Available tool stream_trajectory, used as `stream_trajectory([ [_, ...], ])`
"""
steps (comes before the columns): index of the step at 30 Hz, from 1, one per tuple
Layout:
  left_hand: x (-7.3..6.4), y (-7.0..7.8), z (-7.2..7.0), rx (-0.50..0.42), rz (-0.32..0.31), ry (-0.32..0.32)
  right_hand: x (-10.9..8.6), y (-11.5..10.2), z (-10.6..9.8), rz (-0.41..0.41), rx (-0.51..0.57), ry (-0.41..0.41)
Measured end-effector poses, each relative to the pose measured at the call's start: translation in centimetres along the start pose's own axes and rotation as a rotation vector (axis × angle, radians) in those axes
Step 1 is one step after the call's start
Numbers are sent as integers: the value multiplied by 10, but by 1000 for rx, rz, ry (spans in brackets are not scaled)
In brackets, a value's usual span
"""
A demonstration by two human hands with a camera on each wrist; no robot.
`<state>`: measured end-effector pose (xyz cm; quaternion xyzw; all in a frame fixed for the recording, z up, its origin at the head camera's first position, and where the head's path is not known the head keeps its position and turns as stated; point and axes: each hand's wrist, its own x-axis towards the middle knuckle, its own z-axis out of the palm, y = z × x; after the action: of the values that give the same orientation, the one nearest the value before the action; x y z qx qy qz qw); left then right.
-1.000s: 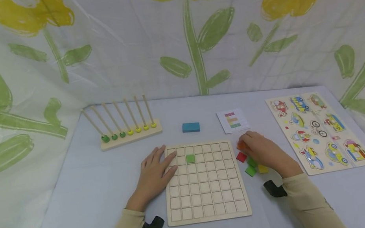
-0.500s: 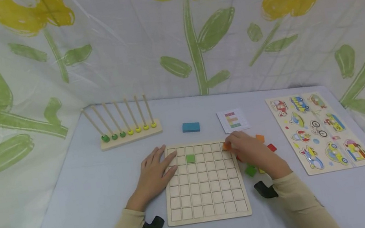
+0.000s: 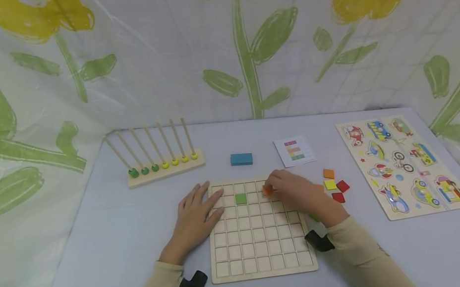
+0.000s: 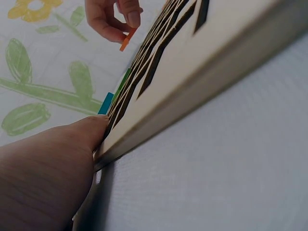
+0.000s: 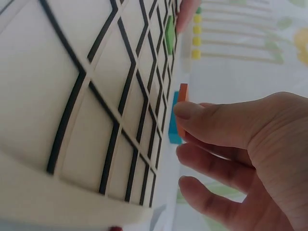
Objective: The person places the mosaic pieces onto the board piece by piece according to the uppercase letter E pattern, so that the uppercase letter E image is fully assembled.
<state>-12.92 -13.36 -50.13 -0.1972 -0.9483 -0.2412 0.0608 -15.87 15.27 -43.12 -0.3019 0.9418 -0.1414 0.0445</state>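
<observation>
A wooden grid board lies before me, with one green square tile in a cell of its second row. My left hand rests along the board's left edge, fingers spread and fairly straight. Between thumb and fingertips, my right hand pinches an orange square tile over the upper right of the board. In the left wrist view that orange tile stands tilted off the grid surface. Loose red tiles, a yellow tile and orange tiles lie right of the board; a green one is mostly hidden by the right wrist.
Behind the board are a blue block and a printed card with a coloured grid pattern. A peg stand with green and yellow beads stands back left. A vehicle puzzle board lies at the right.
My right hand has gone left from the loose tiles to above the board, carrying the orange tile. More loose tiles now show where it was. The left hand stays put.
</observation>
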Motion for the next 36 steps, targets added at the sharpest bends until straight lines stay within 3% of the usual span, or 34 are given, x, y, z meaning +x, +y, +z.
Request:
stream_trajectory([
  [5, 0, -1, 1, 2, 9, 12, 4, -5, 4, -37, -7, 20],
  [15, 1, -1, 1, -1, -18, -29, 10, -11, 10, -70, 7, 13],
  [20, 0, 0, 0, -7, -1, -2, 12, -12, 13, -107, 11, 14],
  [29, 0, 0, -1, -5, 2, -2, 16, -16, 18, -62, 21, -27],
  [36, 0, -1, 1, -5, 11, 8, 18, -17, 22, -91, -10, -5],
])
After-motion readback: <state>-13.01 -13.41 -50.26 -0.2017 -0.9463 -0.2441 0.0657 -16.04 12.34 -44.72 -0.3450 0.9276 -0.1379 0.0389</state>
